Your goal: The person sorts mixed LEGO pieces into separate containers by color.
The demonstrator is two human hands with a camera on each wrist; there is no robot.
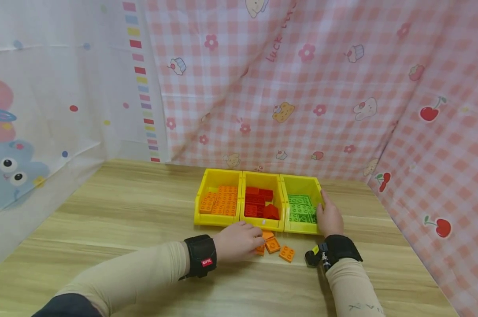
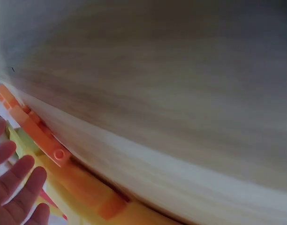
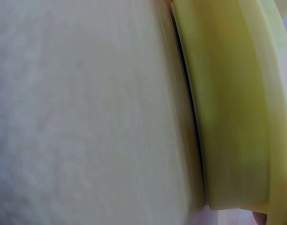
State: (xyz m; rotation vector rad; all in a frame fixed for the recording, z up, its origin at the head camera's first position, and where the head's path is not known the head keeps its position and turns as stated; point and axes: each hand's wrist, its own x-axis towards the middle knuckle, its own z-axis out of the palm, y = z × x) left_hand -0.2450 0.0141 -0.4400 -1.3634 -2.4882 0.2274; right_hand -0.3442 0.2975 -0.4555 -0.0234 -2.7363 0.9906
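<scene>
Three joined yellow bins stand on the table. The left bin (image 1: 219, 177) holds orange bricks (image 1: 226, 200), the middle bin (image 1: 262, 179) red bricks (image 1: 255, 204), the right bin (image 1: 302, 184) green bricks (image 1: 301, 209). My left hand (image 1: 239, 242) hovers over or touches loose orange bricks in front of the middle bin; its contact is hidden. In the left wrist view its relaxed fingers (image 2: 21, 183) lie beside an orange brick (image 2: 38, 133), apart from it. My right hand (image 1: 330, 218) grips the right bin's outer wall, which fills the right wrist view's right side (image 3: 232, 108).
Two loose orange bricks, one nearer (image 1: 272, 245) and one farther right (image 1: 287, 253), lie on the wooden table (image 1: 143, 207). Patterned cloth (image 1: 302, 88) hangs behind and at both sides. A small black device sits on the right wristband (image 1: 342, 248).
</scene>
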